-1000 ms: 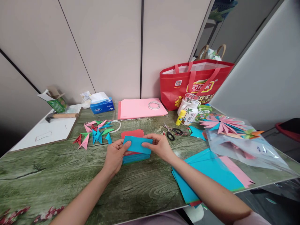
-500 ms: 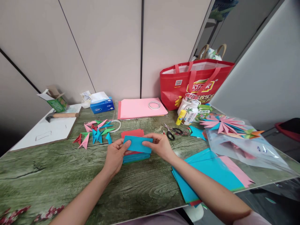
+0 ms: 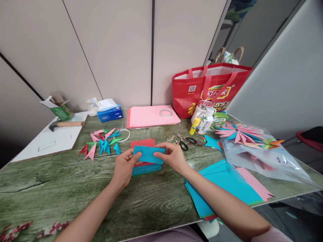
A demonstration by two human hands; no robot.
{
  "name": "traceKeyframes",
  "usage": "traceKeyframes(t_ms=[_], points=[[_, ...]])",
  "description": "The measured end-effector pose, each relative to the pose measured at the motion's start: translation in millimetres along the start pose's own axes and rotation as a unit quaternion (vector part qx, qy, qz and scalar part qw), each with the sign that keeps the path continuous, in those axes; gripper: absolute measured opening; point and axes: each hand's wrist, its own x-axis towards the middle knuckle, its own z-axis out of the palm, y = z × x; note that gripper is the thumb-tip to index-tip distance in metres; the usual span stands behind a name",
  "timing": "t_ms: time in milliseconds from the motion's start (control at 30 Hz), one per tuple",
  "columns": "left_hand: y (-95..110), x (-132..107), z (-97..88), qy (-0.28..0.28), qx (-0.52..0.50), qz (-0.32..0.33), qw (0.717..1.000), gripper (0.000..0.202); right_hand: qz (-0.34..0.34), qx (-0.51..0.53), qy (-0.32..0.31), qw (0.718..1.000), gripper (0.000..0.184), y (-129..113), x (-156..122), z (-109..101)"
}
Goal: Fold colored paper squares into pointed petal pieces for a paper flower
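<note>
A small blue paper rectangle (image 3: 148, 155) is held flat between both hands. My left hand (image 3: 125, 165) pinches its left end, thumb on the face and fingers behind. At the other end my right hand (image 3: 172, 156) grips it the same way, thumb on top. Just below and behind the held piece lies a stack of cut paper, with red paper (image 3: 142, 143) showing above and blue paper (image 3: 146, 170) nearest me. Folded paper pieces (image 3: 104, 145) in blue, pink, green and red lie left of the hands. Scissors (image 3: 184, 141) rest to the right.
Large blue sheets (image 3: 224, 188) lie under my right forearm. Pink sheets (image 3: 148, 116) carry a tape roll (image 3: 166, 113) at the back. A glue stick (image 3: 194, 126), a red bag (image 3: 184, 97), a tissue box (image 3: 110, 114) and a hammer (image 3: 68, 124) stand or lie around the table.
</note>
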Motion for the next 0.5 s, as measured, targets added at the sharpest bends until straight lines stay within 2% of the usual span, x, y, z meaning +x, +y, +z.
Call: traceKeyframes(t_ms=[267,400,500], points=[[0.8,-2.1,1.8,0.013,0.05,0.057,0.997,0.024,-0.046,0.022,-0.003,0.999,0.011,-4.8,-2.2,-0.3],[2.5,-2.2,1.6,0.016,0.055,0.047,0.997,0.019,-0.044,0.025,-0.02,0.999,0.016,-5.4,-2.7,0.0],[3.6,-2.7,4.1,0.043,0.036,0.045,0.997,0.027,-0.036,0.072,-0.052,0.995,0.024,-1.6,-2.8,2.1]])
